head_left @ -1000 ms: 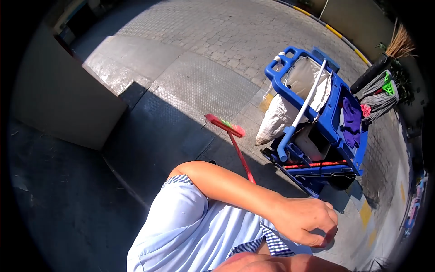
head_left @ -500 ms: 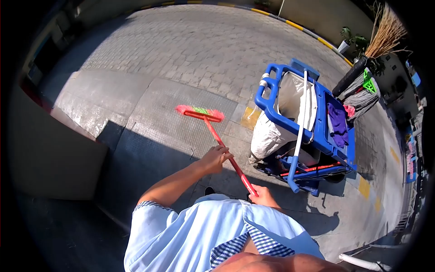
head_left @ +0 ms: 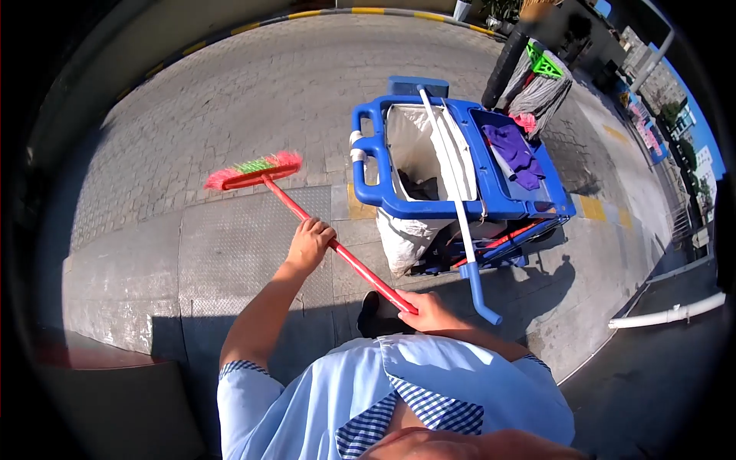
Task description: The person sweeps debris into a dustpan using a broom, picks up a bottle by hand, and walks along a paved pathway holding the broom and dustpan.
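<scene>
A red broom (head_left: 359, 265) stretches across in front of me, its head of red and green bristles pointing away to the upper left. Partway up the handle, my left hand (head_left: 312, 239) is wrapped round it. My right hand (head_left: 426, 312) grips the handle's near end, close to my waist. The broom head overlaps the sunlit paving beyond a patterned metal plate (head_left: 230, 245). Right of the broom stands a blue cleaning cart (head_left: 418, 208) with a white bag (head_left: 402, 244) hung in its frame.
On the cart lie a purple cloth (head_left: 515, 153) and a white pole with a blue end (head_left: 469, 238). A grey string mop (head_left: 540, 96) stands at its far side. A low wall (head_left: 115, 406) is at lower left, a white pipe (head_left: 667, 315) at right.
The broom head has risen and swung left in view, bristles now turned outward. My left hand has moved up and left with the handle. The view has turned, shifting the cart left.
</scene>
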Tool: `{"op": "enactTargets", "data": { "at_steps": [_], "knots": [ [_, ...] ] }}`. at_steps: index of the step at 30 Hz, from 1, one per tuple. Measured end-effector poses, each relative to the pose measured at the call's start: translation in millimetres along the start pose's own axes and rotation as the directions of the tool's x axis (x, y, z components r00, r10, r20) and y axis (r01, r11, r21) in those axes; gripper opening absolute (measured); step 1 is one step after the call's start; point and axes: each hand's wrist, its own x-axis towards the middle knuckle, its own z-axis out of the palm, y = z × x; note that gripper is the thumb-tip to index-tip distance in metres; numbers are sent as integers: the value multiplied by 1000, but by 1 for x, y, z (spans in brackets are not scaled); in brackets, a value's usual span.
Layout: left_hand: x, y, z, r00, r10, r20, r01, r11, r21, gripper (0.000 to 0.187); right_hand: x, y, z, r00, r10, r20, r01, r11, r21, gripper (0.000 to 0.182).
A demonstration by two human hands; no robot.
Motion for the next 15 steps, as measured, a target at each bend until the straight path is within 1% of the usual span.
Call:
{"op": "enactTargets", "data": {
  "at_steps": [2,4,6,8,10,11,12,14,15],
  "knots": [
    [47,-14,-9,996,60,-59,-59,998,18,15,21,2,-13,995,-41,-92,45,998,43,53],
    [93,-22,-23,991,106,-79,-103,994,33,16,41,2,-30,986,-58,-156,65,997,40,54],
    [133,-27,-34,983,167,-72,-168,986,-3,17,52,-5,-42,978,-10,-210,28,996,83,54],
    [168,-34,-32,972,222,-74,-223,975,-3,17,62,1,-48,972,13,-236,16,992,122,56],
    [200,-36,-26,954,288,-79,-292,956,-41,19,75,11,-57,960,31,-277,13,987,157,59],
    [215,-37,-24,949,308,-73,-314,944,-102,18,77,12,-65,961,38,-276,12,984,176,60],
    [229,-39,-16,945,319,-68,-325,939,-117,18,81,13,-71,957,56,-284,-3,983,181,60],
    [253,-42,-5,912,409,-42,-411,910,-62,15,86,12,-79,952,124,-280,-57,970,235,58],
    [264,-42,-2,908,417,-26,-418,904,-94,15,90,8,-84,946,164,-278,-99,967,235,59]
  ]
}}
